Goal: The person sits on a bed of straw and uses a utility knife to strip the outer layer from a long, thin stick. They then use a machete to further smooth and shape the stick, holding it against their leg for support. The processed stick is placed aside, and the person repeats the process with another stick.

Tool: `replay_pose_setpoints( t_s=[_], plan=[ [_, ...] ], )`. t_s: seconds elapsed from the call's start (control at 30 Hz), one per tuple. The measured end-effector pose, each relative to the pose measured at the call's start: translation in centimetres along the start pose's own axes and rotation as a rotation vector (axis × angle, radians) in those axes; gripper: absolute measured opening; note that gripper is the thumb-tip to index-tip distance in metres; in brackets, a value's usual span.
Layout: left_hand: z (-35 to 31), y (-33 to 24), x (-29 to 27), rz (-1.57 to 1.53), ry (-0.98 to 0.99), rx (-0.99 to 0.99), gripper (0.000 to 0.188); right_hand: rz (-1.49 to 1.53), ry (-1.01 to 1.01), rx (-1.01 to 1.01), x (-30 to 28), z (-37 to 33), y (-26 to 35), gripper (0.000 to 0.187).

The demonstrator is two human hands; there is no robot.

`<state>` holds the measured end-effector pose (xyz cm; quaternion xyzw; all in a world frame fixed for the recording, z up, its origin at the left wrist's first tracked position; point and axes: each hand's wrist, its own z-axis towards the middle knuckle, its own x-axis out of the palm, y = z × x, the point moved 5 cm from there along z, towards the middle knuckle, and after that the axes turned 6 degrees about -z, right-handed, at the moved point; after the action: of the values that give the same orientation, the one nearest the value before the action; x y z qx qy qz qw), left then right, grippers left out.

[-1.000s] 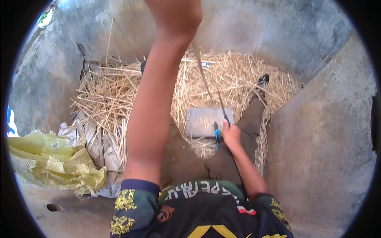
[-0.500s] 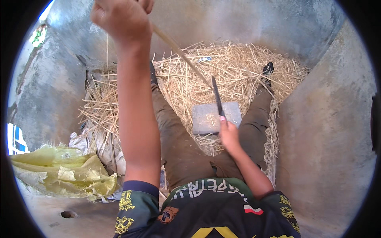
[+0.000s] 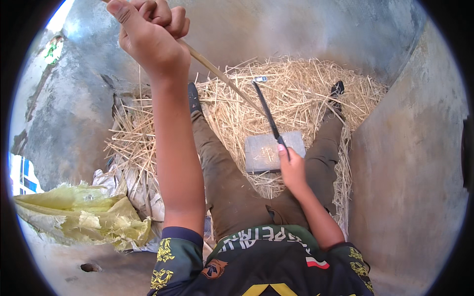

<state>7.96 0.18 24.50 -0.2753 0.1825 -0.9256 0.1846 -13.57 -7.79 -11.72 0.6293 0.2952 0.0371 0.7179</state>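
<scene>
High at the upper left, my left hand [image 3: 155, 37] is closed around a long thin light-brown stick [image 3: 217, 71]. The stick slants down to the right from the fist, and its lower end comes to the knife blade; whether they touch I cannot tell. My right hand [image 3: 294, 170], lower and between my legs, grips a long dark-bladed knife [image 3: 265, 106], its tip pointing up and slightly left. Below the blade lies a grey rectangular block [image 3: 256, 160] with small pale shavings on top.
Dry straw-like strips [image 3: 296, 93] cover the floor around my outstretched legs. A small blue-and-white object [image 3: 260, 79] rests on them. Torn yellow sacking [image 3: 94, 222] lies at the left. Concrete walls [image 3: 405, 163] close in on the sides and far end.
The knife has tilted further left, so its blade crosses near the stick's lower end. My left fist has turned, showing its fingers. The whole view has shifted slightly.
</scene>
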Motion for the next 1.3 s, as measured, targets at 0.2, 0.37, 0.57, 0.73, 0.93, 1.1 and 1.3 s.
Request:
replay_pose_setpoints(
  t_s=[0.2, 0.37, 0.57, 0.73, 0.93, 1.1, 1.3],
  plan=[
    [-0.2, -0.8, 0.7, -0.059, 0.130, -0.099, 0.057, 0.199, -0.136, -0.145, -5.3, -1.6, 5.7, 0.042],
    [-0.7, -0.7, 1.8, -0.213, 0.321, -0.206, 0.059, 0.430, -0.289, -0.396, -5.3, -2.5, 5.9, 0.044],
    [-0.8, 0.0, 2.5, -0.165, 0.309, -0.180, 0.061, -0.212, -0.158, 0.028, -2.2, -0.1, -3.9, 0.045],
    [-0.8, 0.0, 2.0, -0.037, 0.151, -0.126, 0.061, 0.329, -0.216, -0.204, -6.8, -1.7, 4.9, 0.044],
    [-1.3, 0.6, 2.2, -0.185, 0.270, -0.193, 0.061, 0.255, -0.004, -0.199, -2.3, -3.1, 4.1, 0.042],
    [-0.8, 0.6, 1.5, -0.275, 0.393, -0.222, 0.061, 0.093, -0.063, -0.277, -5.6, -4.6, 11.2, 0.036],
    [-2.0, 0.5, 3.2, -0.154, 0.246, -0.170, 0.060, 0.386, -0.119, -0.357, -3.8, -4.8, 7.4, 0.042]
  ],
)
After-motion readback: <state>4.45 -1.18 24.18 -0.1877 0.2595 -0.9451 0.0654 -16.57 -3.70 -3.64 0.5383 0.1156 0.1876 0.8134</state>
